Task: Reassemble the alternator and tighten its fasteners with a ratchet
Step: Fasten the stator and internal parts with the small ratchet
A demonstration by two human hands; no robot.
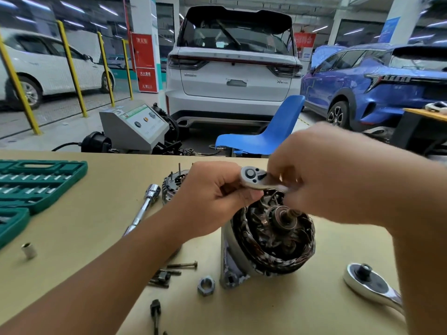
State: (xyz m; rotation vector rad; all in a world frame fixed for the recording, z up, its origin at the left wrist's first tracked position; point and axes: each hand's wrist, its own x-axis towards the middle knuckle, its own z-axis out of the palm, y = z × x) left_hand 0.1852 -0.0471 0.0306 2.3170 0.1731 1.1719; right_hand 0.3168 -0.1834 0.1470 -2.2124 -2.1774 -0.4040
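Observation:
The open alternator body (271, 240) stands on the tan table (101, 213), its copper windings and rotor shaft facing up. Above it both hands hold a small silver ratchet (254, 178). My left hand (212, 199) pinches under the ratchet's head. My right hand (338, 175) is closed around its handle, which is hidden. The alternator's rear cover (173, 183) with upright studs lies behind my left hand, partly hidden. A large nut (206, 286) and several bolts (174, 270) lie in front of the alternator.
A green socket case (31, 187) sits at the left edge. An extension bar (142, 209), a loose socket (29, 250) and a second, larger ratchet (372, 287) lie on the table. A blue chair (266, 134), a grey machine (135, 126) and parked cars stand beyond it.

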